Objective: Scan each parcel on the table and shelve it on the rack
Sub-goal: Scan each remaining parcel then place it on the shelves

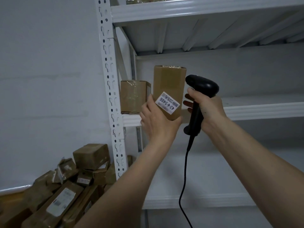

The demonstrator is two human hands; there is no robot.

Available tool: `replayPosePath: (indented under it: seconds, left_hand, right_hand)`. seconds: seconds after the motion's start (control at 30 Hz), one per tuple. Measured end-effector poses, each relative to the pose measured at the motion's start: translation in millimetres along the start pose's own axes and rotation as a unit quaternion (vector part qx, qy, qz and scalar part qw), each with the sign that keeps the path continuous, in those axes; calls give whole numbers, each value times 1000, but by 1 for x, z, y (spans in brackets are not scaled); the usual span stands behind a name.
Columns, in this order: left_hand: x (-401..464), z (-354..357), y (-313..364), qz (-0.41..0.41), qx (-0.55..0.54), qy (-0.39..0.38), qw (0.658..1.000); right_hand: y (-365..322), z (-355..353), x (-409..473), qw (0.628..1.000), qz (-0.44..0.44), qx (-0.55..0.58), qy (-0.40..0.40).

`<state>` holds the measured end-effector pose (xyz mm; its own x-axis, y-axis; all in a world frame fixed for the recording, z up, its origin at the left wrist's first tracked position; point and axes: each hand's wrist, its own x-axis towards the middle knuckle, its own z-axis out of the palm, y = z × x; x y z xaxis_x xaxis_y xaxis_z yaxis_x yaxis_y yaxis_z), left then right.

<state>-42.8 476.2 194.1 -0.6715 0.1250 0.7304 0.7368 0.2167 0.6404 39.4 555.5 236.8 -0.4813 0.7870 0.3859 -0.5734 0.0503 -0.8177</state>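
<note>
Head view: left hand (158, 122) raised to shelf height, fingers and thumb curled round the lower end of a tall cardboard parcel (169, 89), held upright at the front edge of the white metal rack (263, 109). White label (167, 102) on the parcel's near face, tilted, printed "43-4-5406". Just left of it, on the same shelf, a shorter taped cardboard box (133, 96) close to the perforated upright (110, 89). Right hand (205, 111) wrapped round the grip of a black barcode scanner (200, 94), head just beside the parcel's right edge, black cable (185, 178) hanging down. Lower left, a heap of more cardboard parcels (65, 191), several with labels, piled beside the rack.
</note>
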Motion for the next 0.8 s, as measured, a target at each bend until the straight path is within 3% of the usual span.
replayPosePath:
  seconds: [0.1,0.17,0.33,0.8]
  left_hand:
    - [25,-27,7,10,20,-146,989]
    - [41,-40,14,2,-10,-176,984]
    - [68,-47,12,-25,-95,-147,984]
    - [103,-27,-30,-19,-54,-57,997]
  right_hand:
    - [-10,0,9,998,56,24,-29]
    - [-13,4,15,996,79,31,-37]
    - [-6,23,26,994,94,32,-35]
    - [31,59,56,994,107,-9,-7]
